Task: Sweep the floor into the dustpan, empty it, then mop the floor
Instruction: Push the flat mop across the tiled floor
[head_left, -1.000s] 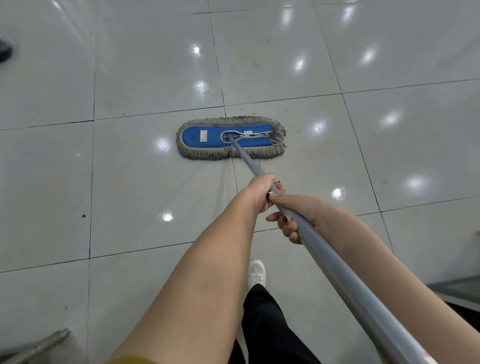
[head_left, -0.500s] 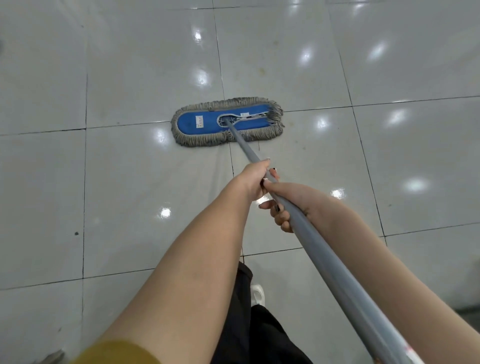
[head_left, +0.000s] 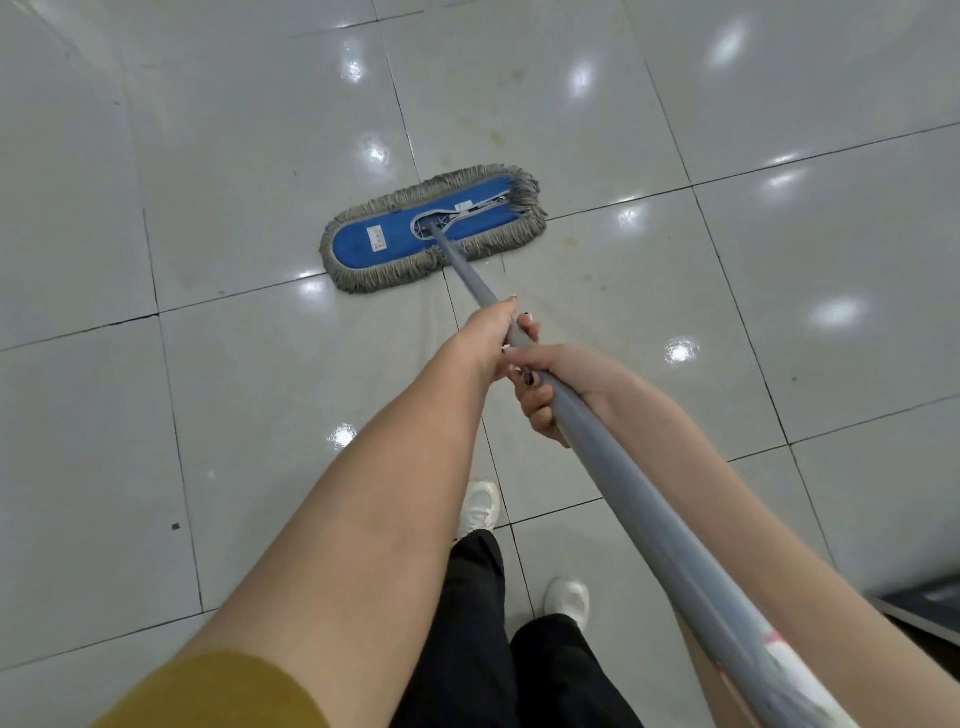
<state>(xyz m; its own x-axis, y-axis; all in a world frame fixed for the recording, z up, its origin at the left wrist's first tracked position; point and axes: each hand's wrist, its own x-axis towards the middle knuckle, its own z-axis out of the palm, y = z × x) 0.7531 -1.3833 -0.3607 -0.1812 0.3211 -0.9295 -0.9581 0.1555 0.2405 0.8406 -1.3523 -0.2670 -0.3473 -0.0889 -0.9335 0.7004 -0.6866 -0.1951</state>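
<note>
The left hand (head_left: 491, 338) is wrapped round the grey mop handle (head_left: 623, 483), back of the hand toward the camera; most of its fingers are hidden behind the pole, with only dark-nailed tips showing on the far side. The right hand (head_left: 563, 374) grips the same handle just behind it, the two hands touching; its fingers curl under the pole and its thumb lies along the top. The upper end of the handle is cut off at the bottom right corner; a white and red patch (head_left: 779, 654) on it there is too blurred to make out. A small white label (head_left: 377, 238) on the mop head cannot be read; a dark shape (head_left: 924, 603) at the right edge is cut off and cannot be identified.

The mop head (head_left: 431, 228) lies flat on the glossy tiled floor (head_left: 234, 389), ahead of both hands and a little to their left; it is a blue pad fringed with grey yarn, set at a slant across a grout line, with the handle joined at its middle.

Counted: one mop, two hands on it, one label; two white shoes, one (head_left: 480, 506) ahead of the other (head_left: 569, 597), below black trousers (head_left: 467, 623); one mustard sleeve (head_left: 208, 691) on the left arm.
</note>
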